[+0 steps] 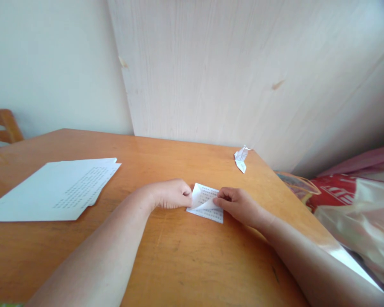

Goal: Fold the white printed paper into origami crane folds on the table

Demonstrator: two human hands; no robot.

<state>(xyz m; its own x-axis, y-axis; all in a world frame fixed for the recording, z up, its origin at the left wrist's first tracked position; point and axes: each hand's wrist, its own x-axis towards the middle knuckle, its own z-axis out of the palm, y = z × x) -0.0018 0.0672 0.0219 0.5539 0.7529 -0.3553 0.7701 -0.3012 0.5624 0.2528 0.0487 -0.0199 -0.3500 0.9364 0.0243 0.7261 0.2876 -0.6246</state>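
Note:
A small sheet of printed paper point(208, 216), partly folded, lies on the wooden table between my hands. My right hand point(240, 204) pinches a folded flap of it at the right side, and the flap is lifted a little. My left hand point(173, 194) is closed at the paper's left edge, its fingertips against the sheet. The fingers of that hand are bent under and partly hidden. Rows of dark print show on the paper's inner face and on its lower strip.
A folded paper figure point(241, 158) stands near the table's far right corner. On the left lies a stack of printed sheets point(51, 187). A pale board point(195, 76) leans behind the wooden table point(179, 260). Red and white bags point(339, 196) sit beyond the right edge, and a chair point(9, 123) stands far left.

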